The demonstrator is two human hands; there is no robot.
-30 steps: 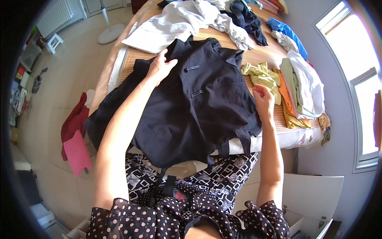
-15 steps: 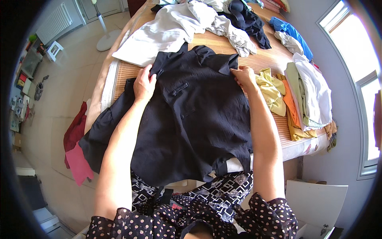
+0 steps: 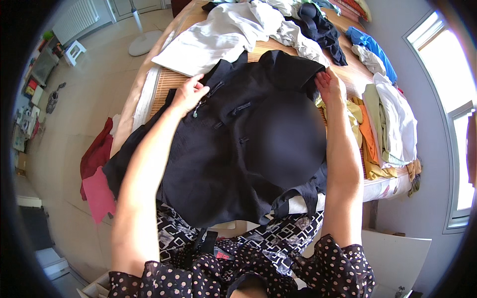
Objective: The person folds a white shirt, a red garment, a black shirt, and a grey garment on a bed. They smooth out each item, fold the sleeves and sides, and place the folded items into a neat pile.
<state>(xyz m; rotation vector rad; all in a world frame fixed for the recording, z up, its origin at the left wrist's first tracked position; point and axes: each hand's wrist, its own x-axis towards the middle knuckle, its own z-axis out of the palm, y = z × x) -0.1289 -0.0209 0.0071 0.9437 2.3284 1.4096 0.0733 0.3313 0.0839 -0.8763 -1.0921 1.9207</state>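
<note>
A black short-sleeved shirt (image 3: 208,169) with dark cord-like fastenings is spread over the near part of the mat-covered bed, its lower edge reaching my lap. On the left, my left hand (image 3: 190,94) pinches the shirt's front edge near the collar; a small hanging ornament (image 3: 195,113) dangles just below the fingers. At upper right my right hand (image 3: 331,85) has its fingers closed at the edge of a black sleeve. Part of the shirt's right side is smeared in the picture, so its detail cannot be made out.
Beyond the shirt lies a crumpled white garment (image 3: 213,39), with dark clothing (image 3: 323,30) farther back. Folded clothes, including a white one (image 3: 397,119) and a yellow one (image 3: 354,121), are stacked at the right. Red and pink cloth (image 3: 99,193) hangs at the bed's left side.
My right hand has moved up and outward with the sleeve, spreading the shirt wider. My left hand has shifted slightly, and more fastenings and the small ornament now show.
</note>
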